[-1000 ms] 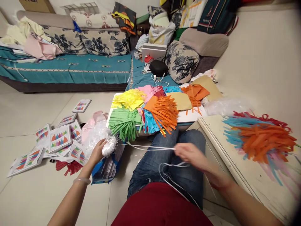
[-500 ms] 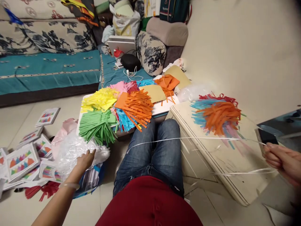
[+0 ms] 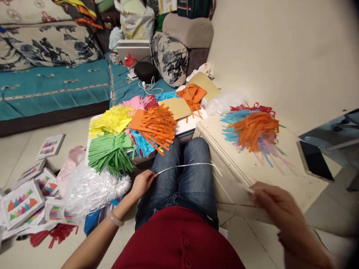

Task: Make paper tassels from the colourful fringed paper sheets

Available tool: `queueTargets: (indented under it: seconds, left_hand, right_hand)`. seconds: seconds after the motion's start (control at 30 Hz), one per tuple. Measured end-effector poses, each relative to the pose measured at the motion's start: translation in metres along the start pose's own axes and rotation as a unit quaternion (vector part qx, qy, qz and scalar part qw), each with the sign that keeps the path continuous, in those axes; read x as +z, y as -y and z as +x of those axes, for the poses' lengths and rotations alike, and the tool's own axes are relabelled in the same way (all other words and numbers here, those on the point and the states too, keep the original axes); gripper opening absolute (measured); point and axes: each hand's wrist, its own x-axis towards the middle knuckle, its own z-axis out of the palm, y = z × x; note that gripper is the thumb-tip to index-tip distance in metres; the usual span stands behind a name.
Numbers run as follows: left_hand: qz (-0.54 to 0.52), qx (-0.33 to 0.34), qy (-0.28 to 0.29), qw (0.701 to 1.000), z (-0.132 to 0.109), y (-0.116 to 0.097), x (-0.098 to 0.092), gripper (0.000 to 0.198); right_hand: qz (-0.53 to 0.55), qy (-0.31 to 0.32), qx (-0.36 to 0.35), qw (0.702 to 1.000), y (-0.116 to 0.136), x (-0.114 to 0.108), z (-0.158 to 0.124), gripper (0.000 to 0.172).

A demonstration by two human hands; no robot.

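My left hand (image 3: 142, 184) is above my left thigh and pinches a thin white string (image 3: 182, 165). From there the string arches over both thighs towards the cabinet, where it blurs. My right hand (image 3: 276, 205), smeared a little by motion, is closed on white string by the cabinet's front edge. To the left of my left hand lies a bundle of shiny white strands (image 3: 92, 190), bunched at one end. Fringed paper tassels, among them a green one (image 3: 109, 151), a yellow one (image 3: 112, 120) and an orange one (image 3: 157, 125), cover the board ahead of my knees.
On the cream cabinet top (image 3: 209, 129) rest a pile of mixed coloured tassels (image 3: 255, 130) and a dark phone (image 3: 314, 161). Printed packs (image 3: 24, 203) and red fringed paper (image 3: 54, 234) litter the floor at left. A teal-covered sofa (image 3: 56, 89) stands behind.
My left hand has left the white bundle, moved right and taken hold of the string. My right hand has come inward and down from the far right, still holding string.
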Motion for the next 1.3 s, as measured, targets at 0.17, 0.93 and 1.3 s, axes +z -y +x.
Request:
queueTargets:
  seconds: [0.17, 0.93, 1.3]
  left_hand:
    - [0.010, 0.126, 0.042, 0.991, 0.067, -0.057, -0.067, 0.029]
    - [0.201, 0.345, 0.074, 0.914, 0.313, -0.392, 0.026, 0.036]
    - [0.052, 0.352, 0.041, 0.934, 0.323, -0.368, 0.054, 0.022]
  right_hand:
    - [0.127, 0.274, -0.149, 0.942, 0.053, 0.101, 0.032, 0.050]
    - [0.208, -0.323, -0.127, 0.915, -0.036, -0.054, 0.118, 0.016]
    - [0.137, -0.353, -0.188, 0.906, -0.043, -0.058, 0.099, 0.007]
